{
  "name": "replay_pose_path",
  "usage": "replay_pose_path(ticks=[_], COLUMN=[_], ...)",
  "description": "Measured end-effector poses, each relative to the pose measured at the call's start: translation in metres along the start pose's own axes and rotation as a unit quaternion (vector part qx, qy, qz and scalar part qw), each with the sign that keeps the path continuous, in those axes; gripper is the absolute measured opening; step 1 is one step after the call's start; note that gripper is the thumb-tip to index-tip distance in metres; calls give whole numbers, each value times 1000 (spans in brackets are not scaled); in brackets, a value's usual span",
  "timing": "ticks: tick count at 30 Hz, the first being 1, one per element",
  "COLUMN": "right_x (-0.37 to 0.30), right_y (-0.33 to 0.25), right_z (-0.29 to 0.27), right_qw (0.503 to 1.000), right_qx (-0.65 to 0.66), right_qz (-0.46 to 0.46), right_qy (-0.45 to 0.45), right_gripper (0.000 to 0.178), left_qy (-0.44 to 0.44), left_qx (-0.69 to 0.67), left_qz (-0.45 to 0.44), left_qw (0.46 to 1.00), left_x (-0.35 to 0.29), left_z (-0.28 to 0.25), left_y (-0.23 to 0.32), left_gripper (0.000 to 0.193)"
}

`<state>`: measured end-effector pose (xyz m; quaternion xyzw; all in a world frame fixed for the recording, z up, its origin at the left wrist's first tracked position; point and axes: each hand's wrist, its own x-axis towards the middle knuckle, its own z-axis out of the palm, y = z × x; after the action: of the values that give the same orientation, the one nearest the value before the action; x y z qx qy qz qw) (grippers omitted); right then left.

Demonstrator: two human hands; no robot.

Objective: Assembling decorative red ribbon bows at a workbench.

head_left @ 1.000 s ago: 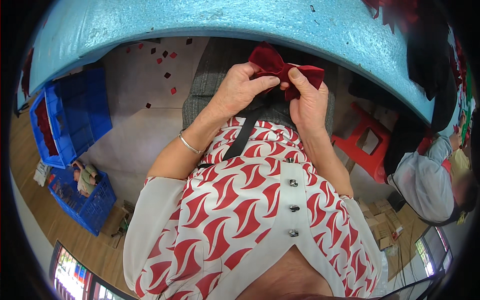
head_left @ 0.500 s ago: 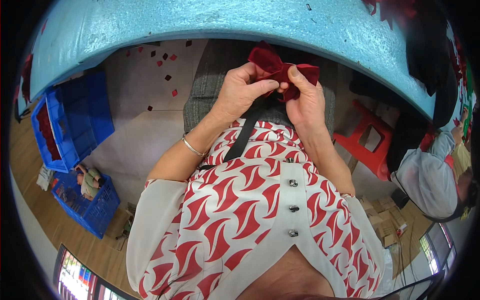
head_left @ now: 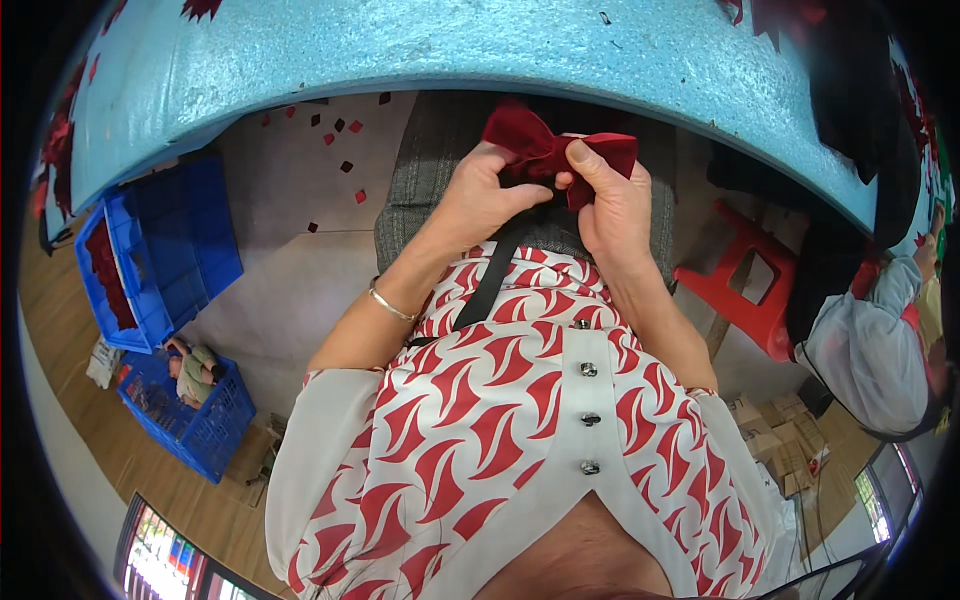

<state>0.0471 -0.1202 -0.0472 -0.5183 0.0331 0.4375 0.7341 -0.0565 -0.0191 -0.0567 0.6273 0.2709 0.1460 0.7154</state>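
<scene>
Velvet bow, dark red, held over the lap just below the blue foam-topped bench. Grey floor beneath carries scattered red scraps; blue crates stand left, a red stool right. Left hand fingers curl round the bow's centre; right hand pinches its right loop.

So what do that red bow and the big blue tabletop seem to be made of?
The red bow, held in both hands, looks like velvet: deep matte crimson with soft, plush folds, though another napped fabric is possible. The blue tabletop looks like foam board: a grainy, pebbled, faintly sparkling surface with a thick, soft-looking edge.
</scene>
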Motion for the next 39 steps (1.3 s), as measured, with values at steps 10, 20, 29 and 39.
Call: replay_pose_path(ticks=[10, 20, 29, 39], right_x=[-9, -12, -13, -7], right_y=[-15, -15, -11, -6], right_z=[-3, -10, -13, -15], right_qw=[985, 953, 993, 999], right_qx=[-158, -225, -110, 26], right_qz=[-33, -170, -31, -17], right_qy=[-55, -115, -28, -31], right_gripper=[12, 8, 9, 13], left_qy=[18, -39, -2, 22], left_qx=[-137, -94, -302, -265], left_qz=[-88, -52, -157, -153], left_qw=[986, 993, 940, 952], left_x=[5, 5, 11, 1], left_z=[-5, -8, -5, 17], left_y=[22, 16, 17, 13], left_gripper=[10, 14, 12, 15])
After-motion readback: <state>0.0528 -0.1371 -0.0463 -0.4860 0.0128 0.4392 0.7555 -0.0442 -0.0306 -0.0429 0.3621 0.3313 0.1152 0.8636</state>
